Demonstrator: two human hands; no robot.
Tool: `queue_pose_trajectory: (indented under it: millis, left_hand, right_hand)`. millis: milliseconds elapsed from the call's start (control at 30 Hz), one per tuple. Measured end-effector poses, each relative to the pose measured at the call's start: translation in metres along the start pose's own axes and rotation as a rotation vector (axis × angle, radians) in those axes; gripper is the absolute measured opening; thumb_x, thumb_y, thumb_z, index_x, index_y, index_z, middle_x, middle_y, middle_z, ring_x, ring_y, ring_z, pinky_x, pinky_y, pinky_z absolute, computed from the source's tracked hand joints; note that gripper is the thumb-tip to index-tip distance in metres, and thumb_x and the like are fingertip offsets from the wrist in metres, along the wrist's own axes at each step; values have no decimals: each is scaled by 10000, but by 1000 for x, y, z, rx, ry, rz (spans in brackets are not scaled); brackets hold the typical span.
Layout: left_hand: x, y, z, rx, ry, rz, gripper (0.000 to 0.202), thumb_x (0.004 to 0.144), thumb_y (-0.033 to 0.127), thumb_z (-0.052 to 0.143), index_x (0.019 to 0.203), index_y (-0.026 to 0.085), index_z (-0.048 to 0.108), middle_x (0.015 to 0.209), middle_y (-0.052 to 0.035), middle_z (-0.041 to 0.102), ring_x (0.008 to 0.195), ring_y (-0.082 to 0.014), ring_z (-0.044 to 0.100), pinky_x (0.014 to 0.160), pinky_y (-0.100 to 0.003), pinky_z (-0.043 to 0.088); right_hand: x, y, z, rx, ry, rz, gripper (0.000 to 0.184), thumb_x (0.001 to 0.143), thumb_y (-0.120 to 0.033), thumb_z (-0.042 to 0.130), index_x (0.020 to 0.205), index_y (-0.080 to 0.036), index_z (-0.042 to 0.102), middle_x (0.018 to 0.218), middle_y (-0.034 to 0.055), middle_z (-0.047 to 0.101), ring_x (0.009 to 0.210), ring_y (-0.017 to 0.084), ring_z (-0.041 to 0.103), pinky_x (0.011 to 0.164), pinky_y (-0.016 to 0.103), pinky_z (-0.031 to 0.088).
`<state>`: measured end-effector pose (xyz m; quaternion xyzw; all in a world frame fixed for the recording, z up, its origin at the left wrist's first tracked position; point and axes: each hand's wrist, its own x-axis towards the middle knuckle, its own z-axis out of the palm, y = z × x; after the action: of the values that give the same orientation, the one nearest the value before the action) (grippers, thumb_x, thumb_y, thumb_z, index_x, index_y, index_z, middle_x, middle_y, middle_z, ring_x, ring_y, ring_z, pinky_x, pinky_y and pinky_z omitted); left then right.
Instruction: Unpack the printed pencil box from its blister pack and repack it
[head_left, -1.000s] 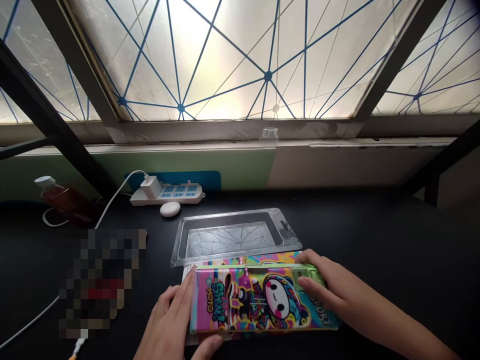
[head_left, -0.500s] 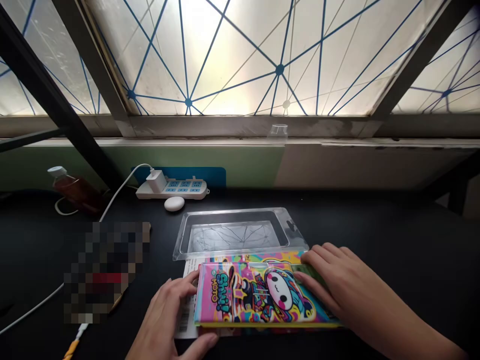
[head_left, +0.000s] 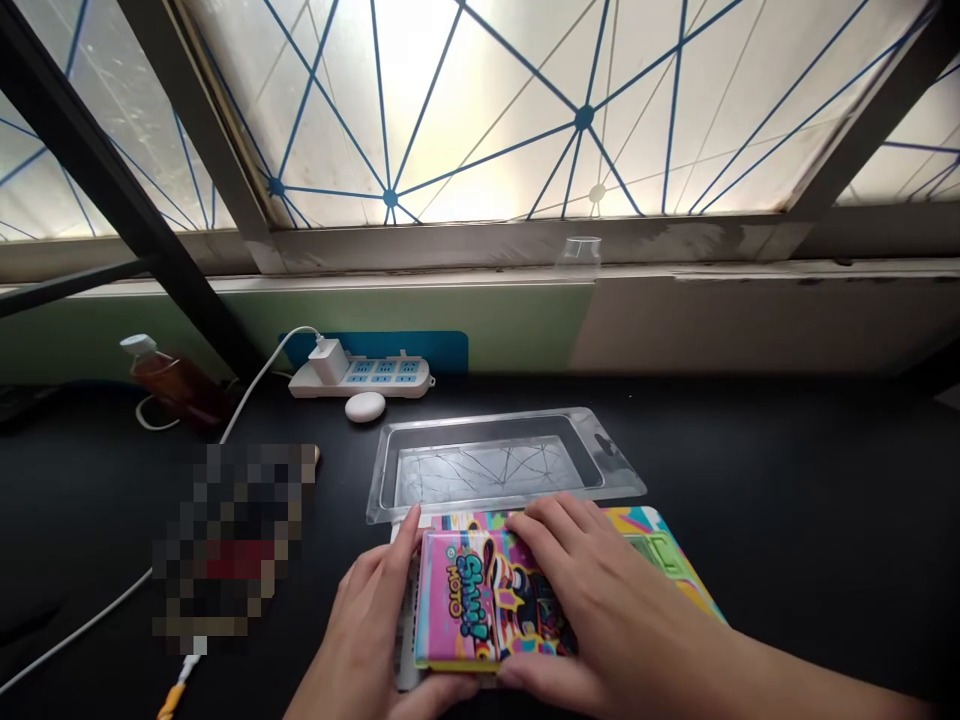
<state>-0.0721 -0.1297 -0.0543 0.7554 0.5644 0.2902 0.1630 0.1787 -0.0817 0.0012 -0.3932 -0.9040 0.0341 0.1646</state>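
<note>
A pink printed pencil case (head_left: 457, 600) with a cartoon figure and the word "MOTO" lies under both my hands. My left hand (head_left: 367, 620) grips its left edge, thumb on top. My right hand (head_left: 592, 600) covers its right half, fingers on top and thumb along the lower edge, hiding much of the print. To the right, a yellow and blue printed panel with a green part (head_left: 664, 555) sticks out from beneath my right hand. Its link to the case is hidden. A white card edge (head_left: 405, 640) shows under the left side.
A clear plastic blister shell (head_left: 487, 470) lies just beyond my hands on the black desk (head_left: 787, 480). Farther back are a white power strip (head_left: 360, 378) with a plugged-in charger, a white oval object (head_left: 365, 407), and a bottle of reddish liquid (head_left: 176, 385). A pixelated object (head_left: 232, 540) sits left.
The pink case now looks narrower and has moved left under my right hand, which slid left over it. A yellow and green printed panel now shows to the right.
</note>
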Motion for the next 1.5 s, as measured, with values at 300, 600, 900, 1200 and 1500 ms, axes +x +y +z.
queue_pose_trajectory:
  millis: [300,600,900,1200,1500]
  left_hand:
    - [3,-1,-4,0,-34,31,1302,693,286,902,1633,326,2,1390,-116,615,1224,-320,574,1016,-435,533]
    - [1,-1,-4,47,-14,28,1246,726,303,865,1639,310,16,1314,-105,645,1181,-311,613,989,-419,558]
    - [2,0,-4,45,-30,55,1247,721,322,878,1635,338,29,1269,-77,668,1148,-302,621,951,-377,557]
    - [1,1,1,31,7,31,1219,722,311,860,1637,318,55,1258,-93,667,1121,-308,629,959,-400,555]
    - [-2,-5,6,55,31,68,997,868,440,724,1638,256,117,1405,-138,599,1252,-334,544,990,-398,540]
  right_hand:
    - [-13,-1,10,-295,208,-92,846,787,-781,587,1218,-55,632,1129,232,703,1056,385,625,817,478,557]
    - [-13,-3,14,-268,200,-52,893,759,-814,584,1188,-33,636,1086,236,706,1005,383,649,802,480,580]
    - [-8,-1,10,-245,190,-45,857,733,-808,614,1130,-50,668,1028,219,697,948,366,633,813,499,563]
    - [-1,3,8,-166,253,-35,787,673,-768,722,1110,-126,593,1015,156,636,929,331,592,819,488,546]
    - [-8,1,-16,-238,378,-248,429,988,-546,534,1103,-139,607,956,104,713,865,258,666,840,424,520]
